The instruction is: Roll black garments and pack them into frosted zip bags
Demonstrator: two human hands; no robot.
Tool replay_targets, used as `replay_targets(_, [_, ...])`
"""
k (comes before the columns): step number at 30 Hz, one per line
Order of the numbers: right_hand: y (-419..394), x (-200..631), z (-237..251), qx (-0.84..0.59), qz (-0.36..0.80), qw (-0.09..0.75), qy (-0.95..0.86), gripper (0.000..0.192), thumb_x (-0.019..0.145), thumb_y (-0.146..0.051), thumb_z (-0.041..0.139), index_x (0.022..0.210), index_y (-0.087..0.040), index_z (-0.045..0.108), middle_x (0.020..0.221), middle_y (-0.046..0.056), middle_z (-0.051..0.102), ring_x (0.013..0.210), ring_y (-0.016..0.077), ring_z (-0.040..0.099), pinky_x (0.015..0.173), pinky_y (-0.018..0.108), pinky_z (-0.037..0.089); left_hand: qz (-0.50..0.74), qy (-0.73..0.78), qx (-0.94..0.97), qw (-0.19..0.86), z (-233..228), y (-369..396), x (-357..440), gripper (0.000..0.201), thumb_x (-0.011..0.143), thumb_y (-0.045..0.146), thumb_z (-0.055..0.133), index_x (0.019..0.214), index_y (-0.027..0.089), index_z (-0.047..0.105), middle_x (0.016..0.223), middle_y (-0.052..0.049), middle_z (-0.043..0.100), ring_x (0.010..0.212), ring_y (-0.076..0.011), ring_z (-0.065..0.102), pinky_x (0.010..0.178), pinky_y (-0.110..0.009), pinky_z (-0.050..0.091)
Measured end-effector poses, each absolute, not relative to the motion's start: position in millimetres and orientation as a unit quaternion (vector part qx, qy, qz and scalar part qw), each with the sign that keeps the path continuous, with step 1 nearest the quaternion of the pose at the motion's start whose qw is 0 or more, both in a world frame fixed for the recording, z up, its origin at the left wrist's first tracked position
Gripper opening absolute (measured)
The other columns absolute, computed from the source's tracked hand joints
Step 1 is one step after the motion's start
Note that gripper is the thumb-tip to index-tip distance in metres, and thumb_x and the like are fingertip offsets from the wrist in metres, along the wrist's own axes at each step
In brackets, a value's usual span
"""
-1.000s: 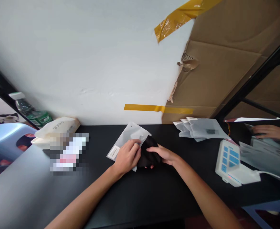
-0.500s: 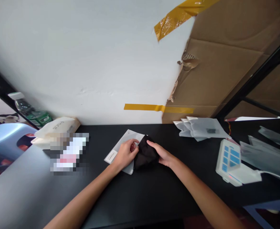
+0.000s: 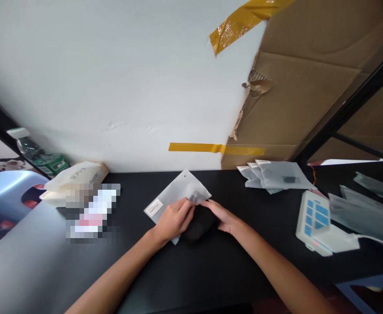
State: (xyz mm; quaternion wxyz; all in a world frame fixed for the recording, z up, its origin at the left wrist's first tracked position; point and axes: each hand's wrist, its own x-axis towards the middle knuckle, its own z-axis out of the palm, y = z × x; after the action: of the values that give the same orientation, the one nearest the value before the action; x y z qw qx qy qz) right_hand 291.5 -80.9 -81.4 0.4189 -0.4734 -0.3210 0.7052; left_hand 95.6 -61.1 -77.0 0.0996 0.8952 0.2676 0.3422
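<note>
Both hands meet mid-counter [image 3: 191,270], over a frosted zip bag [image 3: 174,195] and a folded black cloth [image 3: 199,223]. Left hand [image 3: 174,219] sits on the bag's near edge, fingers [image 3: 187,208] curled and pinching the bag's mouth right beside the cloth. Right hand [image 3: 223,216] lies on the cloth's right side, fingers [image 3: 211,204] pressed together and laid flat across its top, tips close to the left hand's. Cloth lies at the bag's near right corner, touching it; can't tell whether any of it is already inside. Bag lies flat, tilted diagonally, white label [image 3: 154,206] at its left corner, small hole at the far corner. Around it: stack of similar frosted bags [image 3: 276,175] far right against the cardboard [image 3: 309,87], well apart from the hands. White device with blue keys [image 3: 315,222] near the right edge, more clear bags [image 3: 364,213] beyond it. Left side: cream pouch [image 3: 76,176] by the wall, a blurred patch just in front of it, a water bottle [image 3: 39,155] and a blue plastic object [image 3: 5,192] at the far left. Yellow tape [image 3: 214,148] runs along the wall base.
</note>
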Motion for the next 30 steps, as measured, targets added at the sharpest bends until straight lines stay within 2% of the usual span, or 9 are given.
replay_targets(3, [-83.8, 285.8, -80.4, -0.450, 0.722, 0.435, -0.294, 0.031, 0.074, -0.041, 0.081, 0.095, -0.020, 0.071, 0.083, 0.003, 0.075, 0.082, 0.0192, 0.072, 0.072, 0.026, 0.057, 0.353, 0.263, 0.895, 0.067, -75.7, -59.4, 94.7, 0.018, 0.103, 0.020, 0.040, 0.109, 0.020, 0.057, 0.083, -0.004, 0.062, 0.069, -0.0150, 0.061, 0.062, -0.026, 0.050])
replay_targets(7, [-88.0, 283.1, -79.3, -0.418, 0.728, 0.429, -0.333, 0.048, 0.064, -0.025, 0.087, 0.108, -0.023, 0.069, 0.093, 0.001, 0.076, 0.092, 0.0214, 0.072, 0.085, 0.031, 0.056, 0.360, 0.251, 0.896, 0.072, -75.0, -62.2, 95.2, 0.020, 0.104, 0.020, 0.039, 0.110, 0.019, 0.058, 0.084, -0.005, 0.062, 0.070, -0.0152, 0.061, 0.063, -0.027, 0.052])
replay_targets(13, [-86.8, 283.2, -88.1, -0.445, 0.696, 0.447, -0.344, 0.053, 0.059, -0.040, 0.092, 0.103, -0.023, 0.067, 0.090, 0.003, 0.074, 0.095, 0.0258, 0.071, 0.082, 0.037, 0.056, 0.333, 0.190, 0.922, 0.060, -75.3, -73.0, 100.1, 0.018, 0.104, 0.020, 0.042, 0.111, 0.018, 0.058, 0.085, -0.006, 0.063, 0.071, -0.0167, 0.062, 0.063, -0.029, 0.054])
replay_targets(16, [-86.0, 285.2, -90.9, -0.443, 0.658, 0.464, -0.393, 0.047, 0.063, -0.044, 0.090, 0.099, -0.023, 0.069, 0.097, 0.004, 0.074, 0.106, 0.0272, 0.067, 0.096, 0.042, 0.052, 0.344, 0.204, 0.914, 0.066, -76.0, -74.7, 102.9, 0.018, 0.103, 0.021, 0.043, 0.113, 0.018, 0.058, 0.087, -0.006, 0.063, 0.074, -0.0170, 0.064, 0.066, -0.029, 0.055])
replay_targets(19, [-86.8, 286.0, -89.4, -0.444, 0.618, 0.461, -0.457, 0.040, 0.066, -0.036, 0.089, 0.100, -0.024, 0.071, 0.103, 0.004, 0.073, 0.114, 0.0262, 0.064, 0.108, 0.043, 0.044, 0.360, 0.244, 0.896, 0.092, -76.2, -76.2, 104.1, 0.021, 0.104, 0.023, 0.043, 0.118, 0.019, 0.058, 0.090, -0.007, 0.064, 0.077, -0.0165, 0.066, 0.070, -0.028, 0.057])
replay_targets(21, [-88.0, 283.0, -87.3, -0.444, 0.614, 0.457, -0.466, 0.038, 0.067, -0.035, 0.088, 0.099, -0.023, 0.072, 0.101, 0.003, 0.073, 0.112, 0.0257, 0.064, 0.106, 0.041, 0.045, 0.361, 0.234, 0.898, 0.093, -76.5, -78.8, 104.3, 0.022, 0.104, 0.022, 0.042, 0.119, 0.019, 0.058, 0.090, -0.007, 0.065, 0.076, -0.0165, 0.066, 0.069, -0.028, 0.057])
replay_targets(26, [-87.2, 268.7, -85.6, -0.445, 0.646, 0.498, -0.369, 0.035, 0.068, -0.045, 0.085, 0.088, -0.021, 0.070, 0.090, 0.003, 0.073, 0.094, 0.0232, 0.068, 0.084, 0.033, 0.054, 0.358, 0.191, 0.911, 0.069, -80.7, -81.8, 105.1, 0.024, 0.101, 0.020, 0.047, 0.124, 0.021, 0.056, 0.098, -0.009, 0.067, 0.085, -0.0197, 0.069, 0.073, -0.031, 0.059])
replay_targets(30, [-81.1, 276.4, -83.2, -0.401, 0.700, 0.525, -0.272, 0.029, 0.061, -0.032, 0.084, 0.081, -0.021, 0.067, 0.083, 0.000, 0.072, 0.090, 0.0214, 0.067, 0.080, 0.031, 0.053, 0.348, 0.248, 0.903, 0.040, -83.3, -69.3, 101.5, 0.030, 0.101, 0.024, 0.050, 0.130, 0.019, 0.053, 0.101, -0.011, 0.066, 0.087, -0.0213, 0.067, 0.076, -0.034, 0.059])
